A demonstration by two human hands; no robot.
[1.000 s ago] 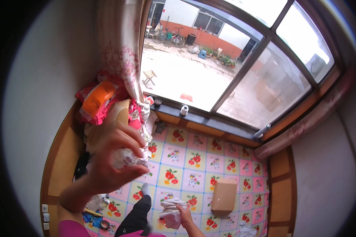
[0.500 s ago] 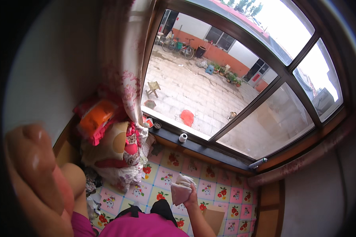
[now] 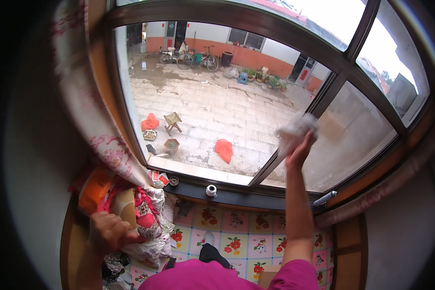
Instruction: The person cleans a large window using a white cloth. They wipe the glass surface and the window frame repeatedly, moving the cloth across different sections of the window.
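My right hand (image 3: 301, 149) is raised in front of the window (image 3: 319, 113), closed round a folded white cloth (image 3: 294, 131). The cloth is smeared by motion and lies over the upright bar between two panes; whether it touches the glass I cannot tell. At the lower left, my left hand (image 3: 112, 233) is curled into a loose fist with nothing showing in it. It hovers before a pile of bedding (image 3: 152, 244) with patterned fabric and a tan and yellow cushion (image 3: 124, 208).
On the dark sill stand a white spool (image 3: 211, 190), a small round tin (image 3: 174, 181), red and white packets (image 3: 159, 178) and a tube (image 3: 325, 198). A flowered curtain (image 3: 113, 157) hangs at left. An orange bag (image 3: 95, 191) tops the pile. Flower-patterned sheeting (image 3: 234, 244) lies below.
My right hand has lifted the cloth from low over the flowered sheeting up to the window. My left hand has dropped away from close to the camera. The view has turned left.
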